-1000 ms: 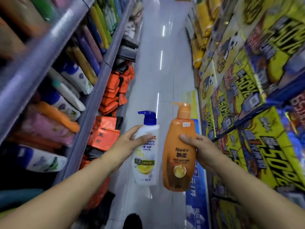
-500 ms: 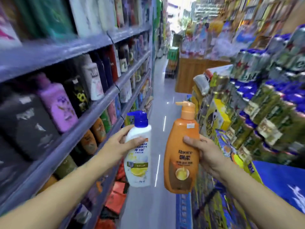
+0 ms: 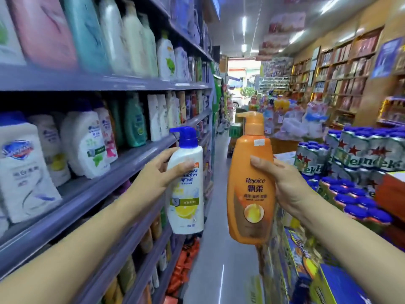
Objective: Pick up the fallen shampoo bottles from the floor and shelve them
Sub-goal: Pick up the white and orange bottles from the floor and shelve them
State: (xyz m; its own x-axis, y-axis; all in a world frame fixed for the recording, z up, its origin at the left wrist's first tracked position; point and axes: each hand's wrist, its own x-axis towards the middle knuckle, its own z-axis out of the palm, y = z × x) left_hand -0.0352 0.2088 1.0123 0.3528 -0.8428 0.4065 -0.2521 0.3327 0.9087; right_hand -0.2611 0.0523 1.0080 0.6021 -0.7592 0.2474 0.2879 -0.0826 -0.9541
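My left hand (image 3: 156, 172) grips a white shampoo bottle (image 3: 186, 194) with a blue pump and a lemon label, held upright just off the front edge of the grey shelf (image 3: 122, 165). My right hand (image 3: 285, 183) holds an orange pump bottle (image 3: 251, 189) marked Rejoice, upright over the aisle. The two bottles hang side by side at chest height, a short gap between them. Both are off the floor.
Shelves on the left carry rows of shampoo and body-wash bottles (image 3: 87, 145). Stacked beer can packs (image 3: 359, 159) and boxes stand at the right. The narrow aisle floor (image 3: 210, 260) runs ahead toward more displays and wooden shelving (image 3: 341, 80).
My view has risen from the floor to the upper shelves and the far end of the shop. Both bottles stay in my hands and have come up with it.
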